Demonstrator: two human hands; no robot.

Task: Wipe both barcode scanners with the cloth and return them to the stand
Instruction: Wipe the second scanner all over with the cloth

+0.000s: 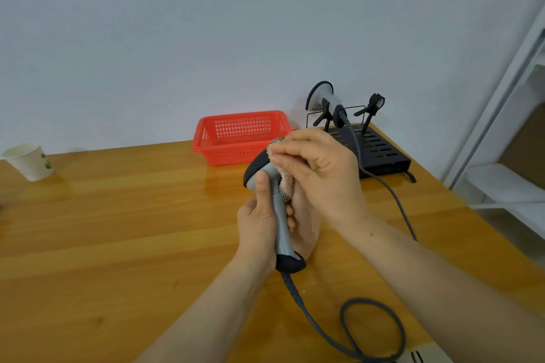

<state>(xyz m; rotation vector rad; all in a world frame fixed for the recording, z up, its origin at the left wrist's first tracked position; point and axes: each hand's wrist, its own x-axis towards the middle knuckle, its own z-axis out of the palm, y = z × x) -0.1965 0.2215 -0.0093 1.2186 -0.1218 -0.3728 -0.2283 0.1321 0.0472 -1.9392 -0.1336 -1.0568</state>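
Our left hand (257, 224) curls round the smooth grey handle of a barcode scanner (280, 219), held upright over the middle of the glossy wooden table (118, 230). Our right hand (323, 174) pinches a fluffy pink cloth (308, 215) against the scanner's dark, rounded head. At the far right, the second scanner (320, 96) rests on the slotted black stand (380, 150). A red plastic mesh basket (239, 138) sits just left of the stand.

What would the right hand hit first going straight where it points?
The head of the held scanner, which lies against the cloth the right hand pinches. Beyond that probably the red basket, though depth is unclear.
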